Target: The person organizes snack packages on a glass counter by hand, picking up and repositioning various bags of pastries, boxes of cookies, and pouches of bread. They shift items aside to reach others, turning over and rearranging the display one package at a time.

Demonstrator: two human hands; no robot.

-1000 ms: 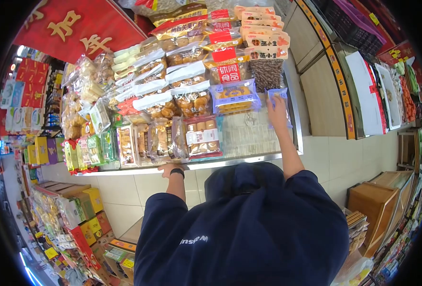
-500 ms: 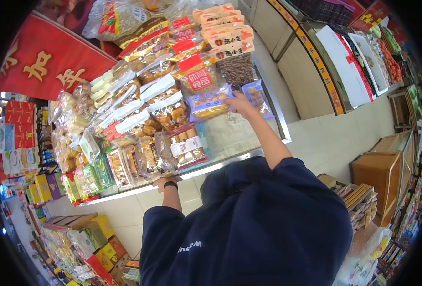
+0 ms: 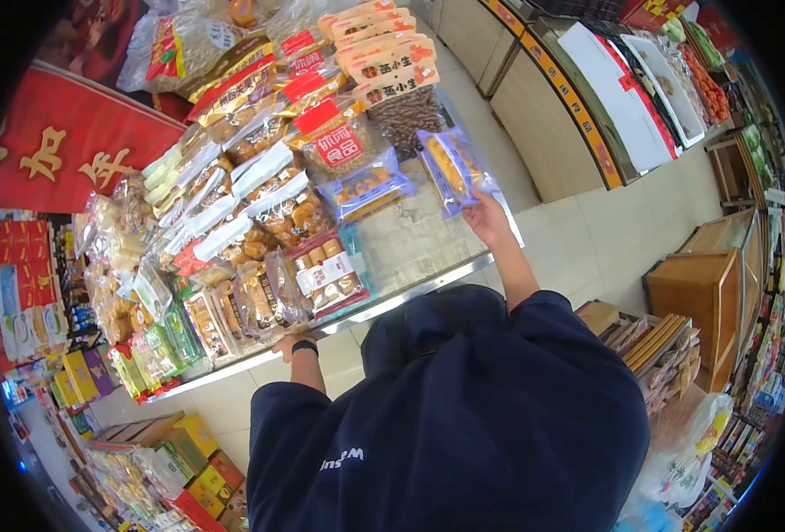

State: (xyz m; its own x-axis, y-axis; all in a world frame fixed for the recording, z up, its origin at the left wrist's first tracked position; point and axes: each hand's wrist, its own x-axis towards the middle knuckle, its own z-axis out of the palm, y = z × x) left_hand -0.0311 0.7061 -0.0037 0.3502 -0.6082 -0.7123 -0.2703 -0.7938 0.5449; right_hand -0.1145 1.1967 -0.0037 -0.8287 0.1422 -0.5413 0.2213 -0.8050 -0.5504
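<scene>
My right hand (image 3: pixel 486 218) pinches the lower end of a purple-edged packet of yellow pastries (image 3: pixel 454 168), its window facing up. This packet sits slantwise at the right end of the display table (image 3: pixel 415 257). To its left lies a matching purple packet (image 3: pixel 368 188), apart from my hand. My left hand (image 3: pixel 291 344), with a dark band at the wrist, rests at the table's metal front edge; its fingers are mostly hidden. Close to it are clear bags of brown snacks (image 3: pixel 273 288) and a red-edged packet of rolls (image 3: pixel 326 273).
Bagged snacks crowd the table's left side, with orange-topped bags (image 3: pixel 397 80) at the back. A counter (image 3: pixel 543 115) and a wooden cabinet (image 3: pixel 698 288) stand to the right. Stacked boxes (image 3: pixel 202 470) are at lower left, and a plastic bag (image 3: pixel 690 448) is at lower right.
My right hand has left the middle purple packet and now grips the one further right, which has turned. My left hand stays at the table edge. The whole view has shifted slightly.
</scene>
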